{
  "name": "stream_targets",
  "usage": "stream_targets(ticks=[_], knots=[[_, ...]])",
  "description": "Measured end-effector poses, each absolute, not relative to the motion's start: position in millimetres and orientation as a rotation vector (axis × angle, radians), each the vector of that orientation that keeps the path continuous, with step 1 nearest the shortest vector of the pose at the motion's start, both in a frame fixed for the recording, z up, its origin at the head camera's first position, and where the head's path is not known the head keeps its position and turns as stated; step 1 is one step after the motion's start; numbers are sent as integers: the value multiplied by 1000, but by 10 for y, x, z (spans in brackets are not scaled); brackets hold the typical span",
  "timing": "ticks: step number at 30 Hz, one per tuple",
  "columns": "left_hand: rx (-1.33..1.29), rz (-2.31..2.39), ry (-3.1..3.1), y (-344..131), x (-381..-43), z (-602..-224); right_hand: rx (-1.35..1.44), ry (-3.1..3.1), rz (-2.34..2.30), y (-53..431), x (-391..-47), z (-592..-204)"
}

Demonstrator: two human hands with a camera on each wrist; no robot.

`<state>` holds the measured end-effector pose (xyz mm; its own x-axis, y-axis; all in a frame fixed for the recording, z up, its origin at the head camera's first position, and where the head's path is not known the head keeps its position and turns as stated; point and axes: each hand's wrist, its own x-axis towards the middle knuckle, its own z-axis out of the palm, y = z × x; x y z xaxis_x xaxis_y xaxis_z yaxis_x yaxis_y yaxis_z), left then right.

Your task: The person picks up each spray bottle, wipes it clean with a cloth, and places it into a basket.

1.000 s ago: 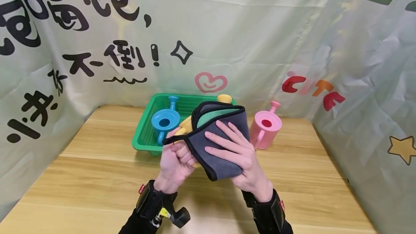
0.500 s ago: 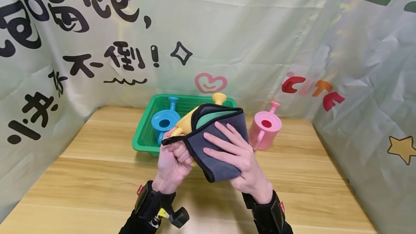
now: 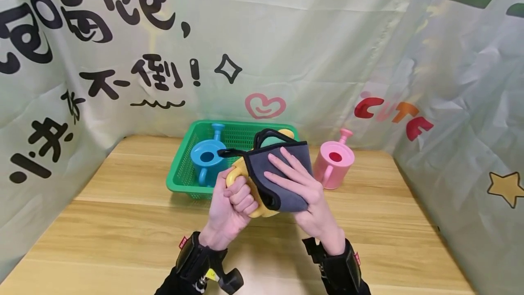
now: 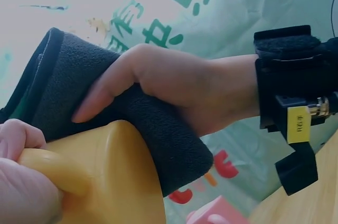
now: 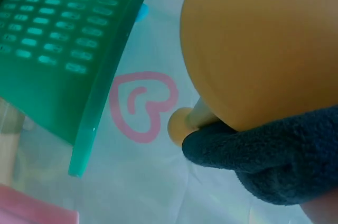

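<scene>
In the head view my left hand point(image 3: 233, 208) grips the handle of a yellow toy watering can point(image 3: 242, 167), holding it up in front of the basket. My right hand point(image 3: 304, 195) holds a grey cloth point(image 3: 259, 167) with black edging and a green inner side against the can, fingers spread over it. The left wrist view has the yellow can point(image 4: 129, 176) close up, with the cloth point(image 4: 169, 145) between it and the right hand. From the right wrist, the can point(image 5: 264, 44) fills the upper right, and the cloth point(image 5: 274, 150) lies along its lower side. Much of the can is hidden.
Behind the hands stands a green basket point(image 3: 180, 167) with a blue watering can point(image 3: 210, 165) inside. To its right a pink watering can point(image 3: 333, 172) stands on the wooden table point(image 3: 123, 222). A printed curtain point(image 3: 327, 58) rises behind the table.
The left hand has shifted slightly right and turned the can, so its handle shows more. The cloth's strap and lower edge have moved up, with the right hand still on the cloth.
</scene>
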<state>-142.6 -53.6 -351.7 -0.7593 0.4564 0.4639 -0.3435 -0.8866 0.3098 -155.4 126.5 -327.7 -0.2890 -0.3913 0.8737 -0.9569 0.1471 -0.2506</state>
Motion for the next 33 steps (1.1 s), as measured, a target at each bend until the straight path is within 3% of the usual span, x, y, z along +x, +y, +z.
stream_targets(ticks=[11,19,33], knots=[[747,2575,321,-559,-1399,-3479,1324,-1743,1193,1265,-1416,-3075],[803,2607,242,-651,-1413,-3471,1421,-1667,1051,1249,-1455,-3096],[784,2624,173,-769,-1439,-3409,1464,-1629,1344,1327,-1569,-3264]])
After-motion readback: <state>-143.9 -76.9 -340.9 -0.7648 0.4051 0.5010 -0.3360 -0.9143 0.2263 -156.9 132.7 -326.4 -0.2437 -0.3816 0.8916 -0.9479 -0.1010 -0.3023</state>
